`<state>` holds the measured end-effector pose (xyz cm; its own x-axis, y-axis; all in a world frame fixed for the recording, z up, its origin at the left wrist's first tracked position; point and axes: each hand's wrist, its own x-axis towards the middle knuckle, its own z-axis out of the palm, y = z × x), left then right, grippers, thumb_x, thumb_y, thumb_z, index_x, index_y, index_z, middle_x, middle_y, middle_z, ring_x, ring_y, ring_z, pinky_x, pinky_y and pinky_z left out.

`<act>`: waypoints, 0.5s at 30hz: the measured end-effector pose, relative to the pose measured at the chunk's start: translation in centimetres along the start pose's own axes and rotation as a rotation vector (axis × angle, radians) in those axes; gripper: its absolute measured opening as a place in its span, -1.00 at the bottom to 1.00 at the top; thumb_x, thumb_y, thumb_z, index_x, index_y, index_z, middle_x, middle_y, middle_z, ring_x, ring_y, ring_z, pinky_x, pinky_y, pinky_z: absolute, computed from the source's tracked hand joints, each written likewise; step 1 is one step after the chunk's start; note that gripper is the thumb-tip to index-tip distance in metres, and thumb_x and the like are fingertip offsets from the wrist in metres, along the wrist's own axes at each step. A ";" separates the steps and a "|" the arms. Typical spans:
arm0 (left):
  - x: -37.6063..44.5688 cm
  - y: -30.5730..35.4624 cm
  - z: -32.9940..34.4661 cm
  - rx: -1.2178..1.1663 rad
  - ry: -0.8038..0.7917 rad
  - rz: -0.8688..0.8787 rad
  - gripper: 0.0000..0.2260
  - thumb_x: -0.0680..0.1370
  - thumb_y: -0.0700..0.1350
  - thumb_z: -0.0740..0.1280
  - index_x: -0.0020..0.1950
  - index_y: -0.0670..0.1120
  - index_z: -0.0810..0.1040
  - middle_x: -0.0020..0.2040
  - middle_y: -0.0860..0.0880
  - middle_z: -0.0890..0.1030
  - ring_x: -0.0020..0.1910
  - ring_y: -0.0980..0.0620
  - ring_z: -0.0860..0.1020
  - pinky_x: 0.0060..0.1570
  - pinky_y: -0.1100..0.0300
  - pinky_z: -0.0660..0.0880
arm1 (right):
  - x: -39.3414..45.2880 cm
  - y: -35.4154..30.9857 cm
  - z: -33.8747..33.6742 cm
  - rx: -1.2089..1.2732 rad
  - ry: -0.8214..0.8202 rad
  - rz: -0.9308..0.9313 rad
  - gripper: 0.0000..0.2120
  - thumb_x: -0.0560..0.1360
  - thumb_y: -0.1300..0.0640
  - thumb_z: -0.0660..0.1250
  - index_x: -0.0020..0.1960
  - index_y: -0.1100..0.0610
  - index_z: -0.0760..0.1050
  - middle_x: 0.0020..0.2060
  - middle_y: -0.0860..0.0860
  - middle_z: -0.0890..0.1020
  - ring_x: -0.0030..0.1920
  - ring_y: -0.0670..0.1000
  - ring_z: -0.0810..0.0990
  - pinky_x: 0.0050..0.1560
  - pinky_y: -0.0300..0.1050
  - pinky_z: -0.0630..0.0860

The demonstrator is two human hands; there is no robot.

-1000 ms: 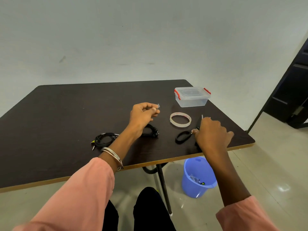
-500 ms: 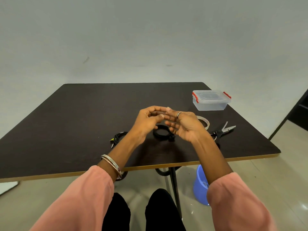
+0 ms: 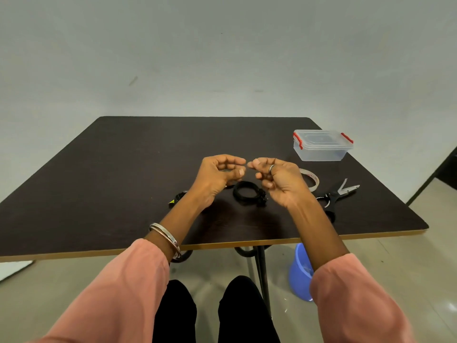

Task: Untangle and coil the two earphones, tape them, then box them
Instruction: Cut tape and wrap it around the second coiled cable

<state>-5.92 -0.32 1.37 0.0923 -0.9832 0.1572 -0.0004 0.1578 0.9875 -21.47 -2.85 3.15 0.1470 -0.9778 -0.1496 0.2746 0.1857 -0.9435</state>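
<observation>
Bearing faint, unreadable red print: tape roll [image 3: 312,178] beside scissors [image 3: 337,193].

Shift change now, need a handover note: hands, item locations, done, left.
Left hand and right hand: raised together over the table, fingers pinched as if on a tape piece; too small to confirm.
Coiled earphone lies below the hands; second earphone partly hidden behind the left wrist.
Tape roll, scissors at right; lidded box beyond.
Left: taping, boxing.
</observation>
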 end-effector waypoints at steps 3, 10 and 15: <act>0.7 0.1 -0.1 0.061 -0.070 -0.016 -0.79 0.48 -0.38 0.38 0.09 -0.22 0.62 -0.12 -0.11 0.69 -0.23 0.12 0.66 -0.24 0.33 0.55 | 0.2 0.1 0.0 0.002 0.046 -0.043 -0.95 0.47 0.39 0.36 -0.16 0.30 0.56 -0.27 0.14 0.68 -0.46 -0.09 0.52 -0.56 -0.34 0.34; 3.5 -1.4 0.2 0.914 -0.116 0.048 -0.79 0.58 -0.15 0.32 0.18 -0.12 0.63 0.13 -0.12 0.65 0.14 -0.07 0.58 0.20 0.07 0.49 | 1.9 -0.3 -0.8 -0.095 0.265 -0.221 -0.92 0.46 0.34 0.40 -0.08 0.22 0.54 -0.23 0.13 0.68 -0.38 -0.04 0.58 -0.51 -0.29 0.40; 3.6 -2.1 1.2 1.109 -0.131 0.026 -0.82 0.49 -0.08 0.42 0.07 -0.05 0.68 0.07 -0.04 0.68 0.10 -0.06 0.60 0.12 0.03 0.52 | 2.9 0.6 -1.1 -0.273 0.251 -0.238 -0.95 0.50 0.28 0.37 -0.07 0.25 0.60 -0.24 0.08 0.69 -0.33 -0.07 0.59 -0.39 -0.27 0.50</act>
<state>-6.77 -4.28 -0.17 -0.0266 -0.9931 0.1139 -0.8953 0.0743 0.4393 -21.94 -5.71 1.83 -0.1350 -0.9898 0.0461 0.0062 -0.0474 -0.9989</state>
